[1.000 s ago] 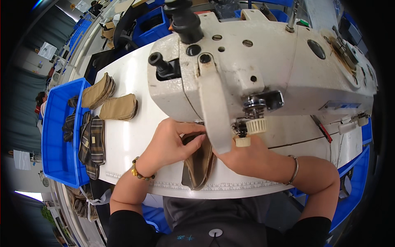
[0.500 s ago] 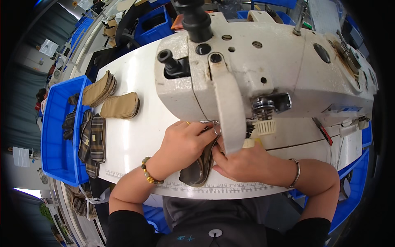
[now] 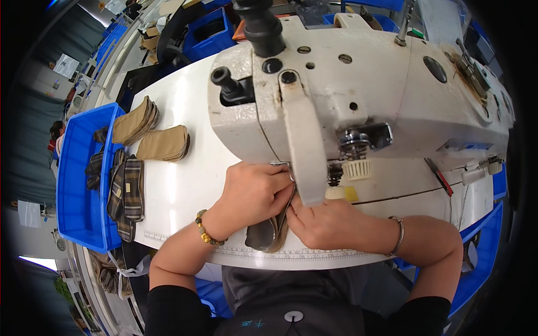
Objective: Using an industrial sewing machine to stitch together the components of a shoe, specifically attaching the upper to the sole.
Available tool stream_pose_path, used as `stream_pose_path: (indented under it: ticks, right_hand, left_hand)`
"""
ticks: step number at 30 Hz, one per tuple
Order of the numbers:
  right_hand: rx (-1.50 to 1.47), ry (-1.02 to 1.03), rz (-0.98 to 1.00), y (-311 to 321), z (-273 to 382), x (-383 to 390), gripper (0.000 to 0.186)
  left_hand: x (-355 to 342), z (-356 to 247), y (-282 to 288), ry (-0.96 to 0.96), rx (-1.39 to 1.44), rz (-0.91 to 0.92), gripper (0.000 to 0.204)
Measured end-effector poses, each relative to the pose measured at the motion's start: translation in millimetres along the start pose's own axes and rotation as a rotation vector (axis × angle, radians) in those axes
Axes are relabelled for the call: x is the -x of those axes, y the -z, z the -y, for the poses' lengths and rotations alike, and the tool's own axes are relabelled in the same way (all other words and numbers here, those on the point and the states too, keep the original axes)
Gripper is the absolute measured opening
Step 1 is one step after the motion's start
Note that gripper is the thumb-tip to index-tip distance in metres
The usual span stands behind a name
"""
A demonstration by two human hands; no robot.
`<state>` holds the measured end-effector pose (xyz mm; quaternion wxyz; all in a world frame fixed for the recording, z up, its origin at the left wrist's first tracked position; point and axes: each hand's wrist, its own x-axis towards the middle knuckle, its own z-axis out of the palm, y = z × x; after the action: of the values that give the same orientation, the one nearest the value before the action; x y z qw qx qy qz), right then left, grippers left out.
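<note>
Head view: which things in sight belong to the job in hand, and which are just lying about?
In use:
left hand
right hand
brown zippered piece
sewing machine
white tabletop

Apparently just lying about:
red-and-black tool
plaid pieces
tan fabric stacks (possibly supplies)
blue bin

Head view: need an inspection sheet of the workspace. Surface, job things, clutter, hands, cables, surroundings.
Surface: white table, ruler markings along near edge.
Job things: brown piece with zip, under both hands, at the sewing machine.
Clutter: two tan stacks and plaid pieces at left; red-and-black tool at right.
Hands: left hand on the piece; right hand at its right side; fingertips partly hidden.
Cables: none clear enough to tell.
Surroundings: blue bin left of table, dark items inside; person in left background.
</note>
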<state>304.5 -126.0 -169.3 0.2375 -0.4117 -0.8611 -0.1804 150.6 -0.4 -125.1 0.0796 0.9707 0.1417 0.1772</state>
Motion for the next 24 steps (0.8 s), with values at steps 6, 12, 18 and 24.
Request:
stream_pose_path:
  ticks: [6, 12, 18, 24]
  right_hand:
    - [-0.001, -0.020, 0.012, 7.3, 2.8, -2.6, 0.016]
    - [-0.022, -0.074, 0.063, 7.3, 0.7, -0.7, 0.012]
    - [-0.038, -0.087, 0.060, 11.8, 0.5, -2.9, 0.011]
    - [0.114, 0.024, 0.060, 15.5, 12.9, 0.6, 0.009]
  left_hand:
    - [-0.6, -4.5, -1.0, 0.010, 0.004, -0.009, 0.006]
    - [-0.1, -4.7, -5.8, 0.061, -0.062, -0.014, 0.007]
    - [-1.4, -11.5, -1.2, -0.004, -0.092, -0.096, 0.015]
    - [16.5, -15.7, 4.0, -0.235, -0.191, -0.070, 0.032]
